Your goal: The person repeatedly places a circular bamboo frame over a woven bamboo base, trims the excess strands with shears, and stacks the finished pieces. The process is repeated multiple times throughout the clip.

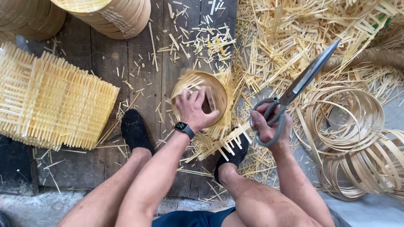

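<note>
**Steadying the basket, shears held clear**

Seen from the head camera, the left hand is spread over the rim of a small round basket of pale woven bamboo strips, fingers curled over the near edge and the thumb pointing into the hollow, so the hand is clasping the basket itself. A dark watch sits on that wrist. The basket rests on the dark wooden plank floor, just ahead of the fingertips, with loose strip ends bristling out below the palm and toward the right foot in its black shoe.

The right hand is clenched through the loops of a pair of large grey metal shears; the blades run up and away from the knuckles and look closed, though the angle makes that hard to confirm. They stand apart from the basket.

For a clean cut, a firm press of the left fingers on the rim would probably keep the basket from turning, with those fingers kept well back from the projecting ends.

Beyond the right knuckles lie coiled hoops of flat bamboo strip amid scattered offcuts. Left of the left hand, a flat woven mat of bamboo slats lies beside the other black shoe.
</note>
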